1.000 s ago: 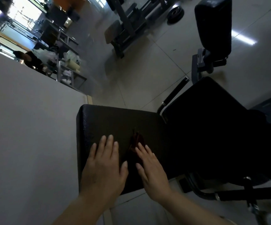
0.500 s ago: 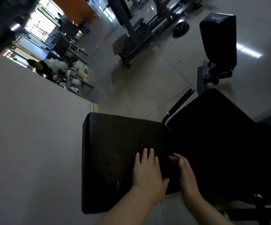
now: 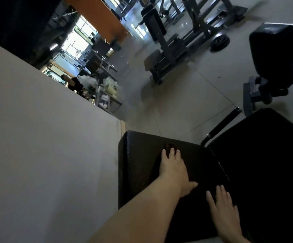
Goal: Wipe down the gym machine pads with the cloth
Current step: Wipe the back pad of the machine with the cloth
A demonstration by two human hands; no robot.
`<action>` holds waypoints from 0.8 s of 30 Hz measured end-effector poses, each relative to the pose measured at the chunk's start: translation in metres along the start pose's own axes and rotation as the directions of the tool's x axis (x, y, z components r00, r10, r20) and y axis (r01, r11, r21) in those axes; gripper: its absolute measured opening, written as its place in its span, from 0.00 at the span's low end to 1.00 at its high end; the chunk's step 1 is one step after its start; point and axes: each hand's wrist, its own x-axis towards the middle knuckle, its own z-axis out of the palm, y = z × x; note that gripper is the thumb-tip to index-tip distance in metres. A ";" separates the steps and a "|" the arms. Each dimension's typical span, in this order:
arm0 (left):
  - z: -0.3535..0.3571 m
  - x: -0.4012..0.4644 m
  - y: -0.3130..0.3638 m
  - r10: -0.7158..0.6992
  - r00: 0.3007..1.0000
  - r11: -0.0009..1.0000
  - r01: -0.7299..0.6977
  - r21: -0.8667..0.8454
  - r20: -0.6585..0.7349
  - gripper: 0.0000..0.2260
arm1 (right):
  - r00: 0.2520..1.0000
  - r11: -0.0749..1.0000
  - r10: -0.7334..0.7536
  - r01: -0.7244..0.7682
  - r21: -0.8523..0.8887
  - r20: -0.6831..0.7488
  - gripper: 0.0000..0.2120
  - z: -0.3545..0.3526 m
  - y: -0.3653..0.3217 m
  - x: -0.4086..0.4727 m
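Your left hand (image 3: 173, 168) has pushed forward from the pad's near-left area to near its far edge, fingers straight, pressing the dark cloth (image 3: 168, 148) flat; only a scrap of it shows past your fingertips. Your right hand (image 3: 225, 210) has slid back toward you, lying flat and empty on the rectangular pad (image 3: 138, 165). Stroke looks nearly done; the larger seat pad (image 3: 265, 163) on the right probably still needs wiping.

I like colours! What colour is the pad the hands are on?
Black. The pad looks black in the head view, under both hands.
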 end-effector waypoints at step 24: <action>-0.009 0.013 -0.038 -0.074 0.981 0.995 0.085 0.052 -0.180 0.24 | 0.896 0.870 -0.438 0.444 0.216 -0.079 0.24 -0.005 0.020 -0.016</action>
